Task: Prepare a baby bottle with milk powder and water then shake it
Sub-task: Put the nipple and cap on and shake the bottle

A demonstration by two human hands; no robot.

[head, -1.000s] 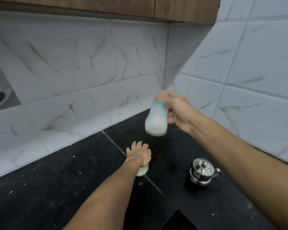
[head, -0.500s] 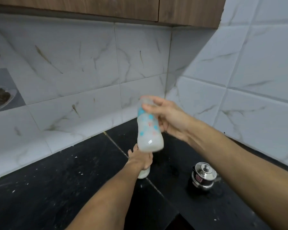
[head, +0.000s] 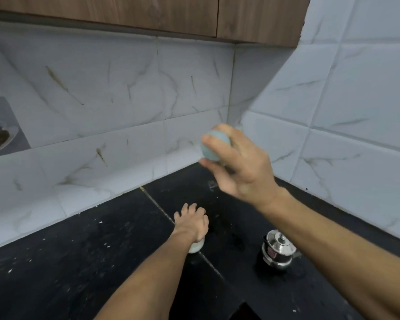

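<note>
Head view, angled down toward counter (head: 102, 262) corner, close range.

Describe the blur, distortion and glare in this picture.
Head view: the right hand and baby bottle are motion-blurred; the left hand and steel kettle are sharper; wide-angle bending curves the tile lines; soft highlights on the kettle lid, no harsh glare.

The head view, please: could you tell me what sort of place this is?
Most likely a home kitchen corner: a black stone counter meets marble-look wall tiles, wooden cabinets hang above, and a small steel pot with a lid stands on the counter.
</note>
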